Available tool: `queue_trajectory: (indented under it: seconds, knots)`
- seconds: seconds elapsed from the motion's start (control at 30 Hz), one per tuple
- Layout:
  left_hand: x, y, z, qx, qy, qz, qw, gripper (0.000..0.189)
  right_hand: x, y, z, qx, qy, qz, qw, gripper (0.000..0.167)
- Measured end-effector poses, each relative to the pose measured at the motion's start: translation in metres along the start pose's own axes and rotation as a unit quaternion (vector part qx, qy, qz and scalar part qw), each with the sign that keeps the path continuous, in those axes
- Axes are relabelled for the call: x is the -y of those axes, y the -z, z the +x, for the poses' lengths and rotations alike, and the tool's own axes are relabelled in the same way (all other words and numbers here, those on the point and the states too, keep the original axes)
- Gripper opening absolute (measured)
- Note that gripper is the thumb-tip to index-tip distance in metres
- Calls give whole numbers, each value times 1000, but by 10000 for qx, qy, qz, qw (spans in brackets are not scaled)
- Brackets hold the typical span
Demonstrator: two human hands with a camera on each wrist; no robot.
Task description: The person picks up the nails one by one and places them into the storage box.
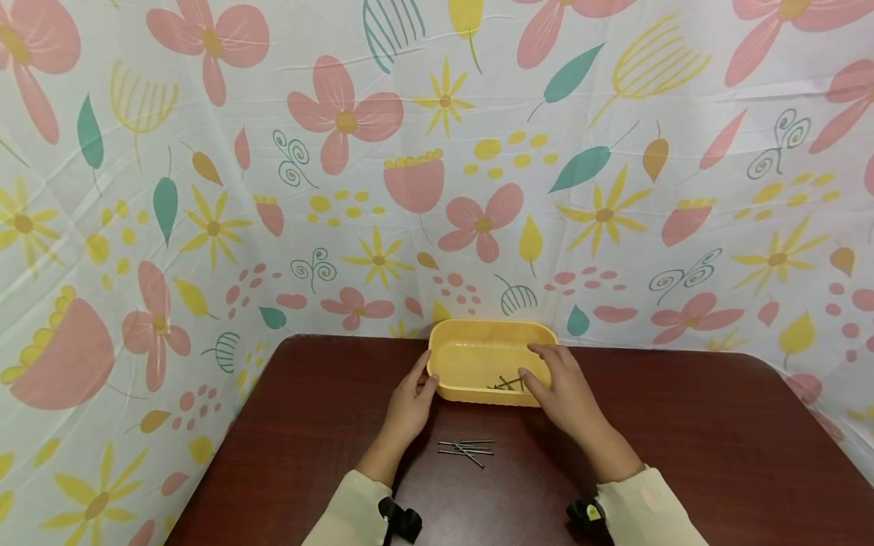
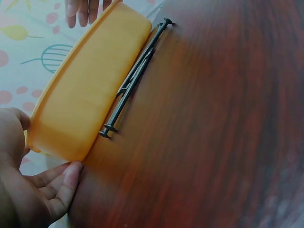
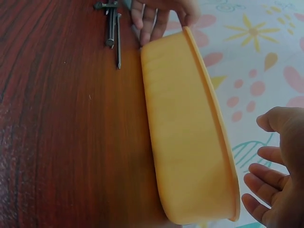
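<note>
A yellow plastic tray (image 1: 471, 394) stands at the far side of the table, with several dark nails (image 1: 507, 384) lying inside near its right front. At its left end, my left hand (image 1: 410, 406) holds the wall, fingers along the end and thumb at the front corner. In the left wrist view, the fingertips (image 2: 72, 172) meet the tray's lower end. My right hand (image 1: 570, 390) hovers over the tray's right end, fingers spread and nothing in them. The right wrist view shows this hand (image 3: 280, 171) apart from the rim. Several loose nails (image 1: 466, 449) lie crossed in front of the tray.
The dark reddish-brown table (image 1: 683, 425) extends to both sides of the tray. Right behind it hangs a white cloth (image 1: 423, 280) with a flower and leaf print, which also runs along the left side.
</note>
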State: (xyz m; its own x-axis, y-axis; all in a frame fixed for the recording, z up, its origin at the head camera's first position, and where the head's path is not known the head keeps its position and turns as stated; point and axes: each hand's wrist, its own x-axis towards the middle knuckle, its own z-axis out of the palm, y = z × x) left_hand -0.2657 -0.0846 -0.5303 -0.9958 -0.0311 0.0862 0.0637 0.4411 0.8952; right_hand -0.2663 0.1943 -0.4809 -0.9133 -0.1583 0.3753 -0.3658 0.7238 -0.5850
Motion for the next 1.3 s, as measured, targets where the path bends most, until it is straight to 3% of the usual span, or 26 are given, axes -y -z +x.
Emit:
queue_trajectory:
  seconds: [0.83,1.3]
  knots:
    - [0,0,0,8,-21,57,10000,52,-16,6,-6,-476,-319,202,9982,48]
    - [2,0,1,58,-23,29,10000,52,-27,10,-8,-522,-710,250,9958,50]
